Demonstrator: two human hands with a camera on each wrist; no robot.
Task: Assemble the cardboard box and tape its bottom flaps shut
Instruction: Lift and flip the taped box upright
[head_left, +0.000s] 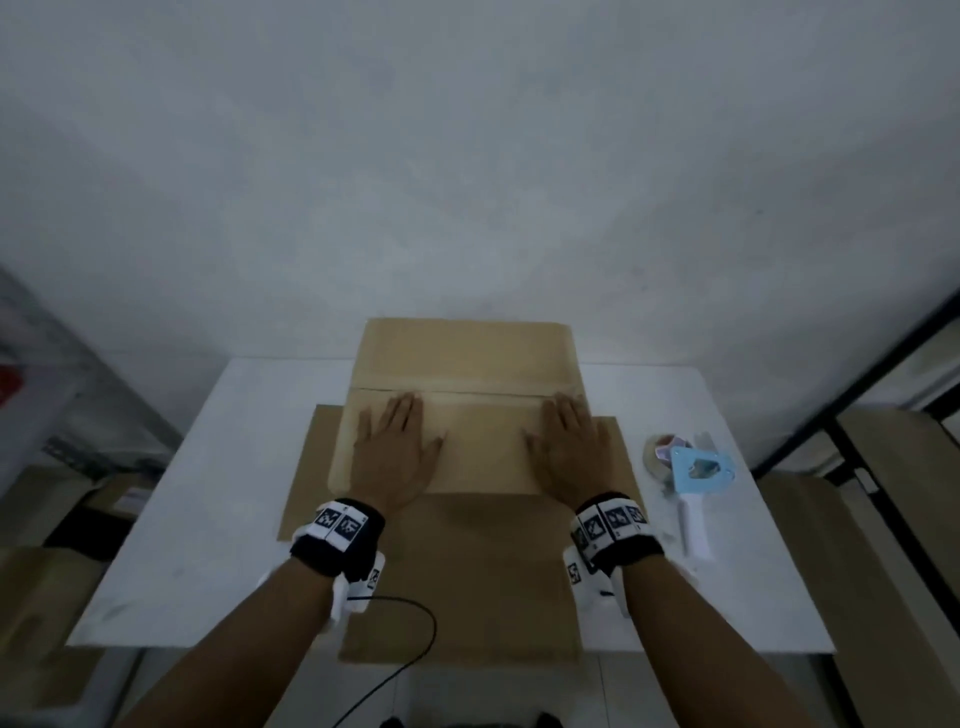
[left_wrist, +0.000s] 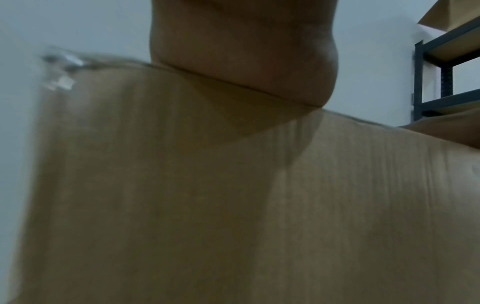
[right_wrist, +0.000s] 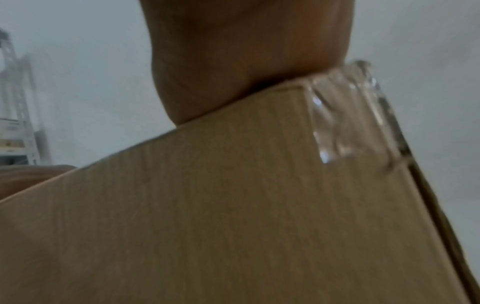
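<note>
Cardboard box (head_left: 462, 415) sat mid-surface, seam running nine to three o'clock. Left hand (head_left: 395, 452) and right hand (head_left: 569, 449) pressed flat on it, each grip released. Tape dispenser (head_left: 693, 478) lay at three o'clock, nearer the right.

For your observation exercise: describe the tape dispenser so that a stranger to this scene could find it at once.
Start at the white table and look right of the brown cardboard box, beyond the right hand. There lies the tape dispenser: the only pale blue and white thing among cardboard, with a white handle and a tape roll.
</note>
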